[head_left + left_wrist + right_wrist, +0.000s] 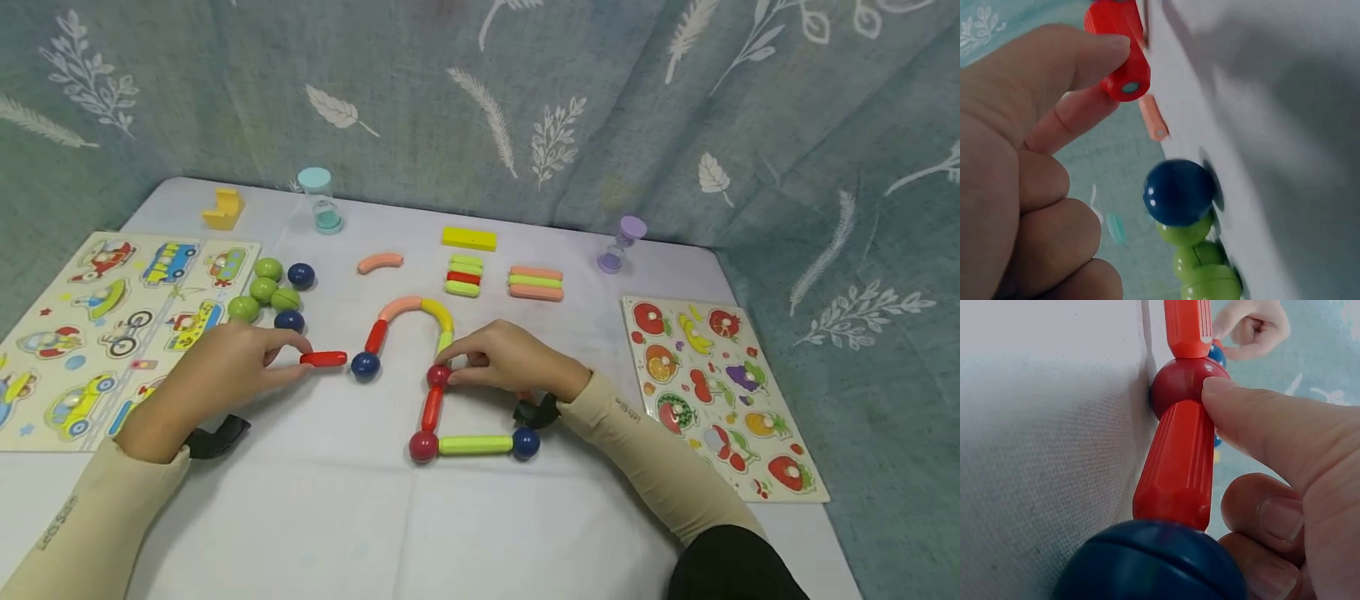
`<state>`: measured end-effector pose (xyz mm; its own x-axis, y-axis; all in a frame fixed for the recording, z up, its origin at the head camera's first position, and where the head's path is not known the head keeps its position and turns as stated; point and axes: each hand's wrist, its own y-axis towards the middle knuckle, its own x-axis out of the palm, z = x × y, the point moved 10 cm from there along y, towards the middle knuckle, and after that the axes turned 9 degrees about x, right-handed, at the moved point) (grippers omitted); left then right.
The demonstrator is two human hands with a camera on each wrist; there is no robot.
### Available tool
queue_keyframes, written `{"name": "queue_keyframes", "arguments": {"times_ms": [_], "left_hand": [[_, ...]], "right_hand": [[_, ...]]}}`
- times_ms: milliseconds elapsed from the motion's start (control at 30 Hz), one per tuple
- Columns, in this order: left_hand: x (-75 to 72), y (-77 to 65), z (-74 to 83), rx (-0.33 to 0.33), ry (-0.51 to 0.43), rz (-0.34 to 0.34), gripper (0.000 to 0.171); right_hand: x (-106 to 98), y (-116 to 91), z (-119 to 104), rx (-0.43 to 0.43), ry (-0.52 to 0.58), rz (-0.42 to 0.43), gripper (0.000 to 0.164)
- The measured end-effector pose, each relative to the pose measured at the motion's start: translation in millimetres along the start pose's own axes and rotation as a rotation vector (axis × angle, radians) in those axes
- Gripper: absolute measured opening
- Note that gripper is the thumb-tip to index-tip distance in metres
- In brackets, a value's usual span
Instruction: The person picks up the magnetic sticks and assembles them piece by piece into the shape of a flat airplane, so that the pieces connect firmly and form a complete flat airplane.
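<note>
Red rod (323, 358) sits pinched in my left hand (228, 362), just beside the blue ball (365, 367); my right hand (513, 358), well apart, pinches the red ball (438, 376). I judge I'm joining pieces; the next move calls for aligning rod and blue ball. Beyond my left hand, an hourglass (323, 202) seems to hold teal sand (327, 219).

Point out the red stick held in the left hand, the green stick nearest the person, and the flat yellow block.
Held red stick (327, 358), head view: middle of its exposed length.
Nearest green stick (476, 445), head view: mid-shaft.
Yellow block (469, 239), head view: middle.
</note>
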<state>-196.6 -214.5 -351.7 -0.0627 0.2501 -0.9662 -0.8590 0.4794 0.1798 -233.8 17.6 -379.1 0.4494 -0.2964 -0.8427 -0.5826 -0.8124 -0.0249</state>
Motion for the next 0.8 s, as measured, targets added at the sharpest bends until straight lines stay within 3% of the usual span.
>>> {"name": "queue_keyframes", "arguments": {"times_ms": [167,300,633,800], "left_hand": [[3.3,-7.0,3.3,0.052,0.017,0.002,0.019],[6.1,-4.6,8.4,0.095,0.009,0.025,0.021],[6.7,3.6,7.5,0.062,0.013,0.052,0.024],[6.4,4.0,5.2,0.052,0.024,0.056,0.025]], "right_hand": [[6,1,-3,0.006,-0.006,-0.019,0.032],[1,-1,-4,0.005,-0.010,-0.004,0.031],[-7,-3,-7,-0.028,-0.051,0.006,0.030],[-17,0,-34,-0.074,-0.122,-0.006,0.032]]}}
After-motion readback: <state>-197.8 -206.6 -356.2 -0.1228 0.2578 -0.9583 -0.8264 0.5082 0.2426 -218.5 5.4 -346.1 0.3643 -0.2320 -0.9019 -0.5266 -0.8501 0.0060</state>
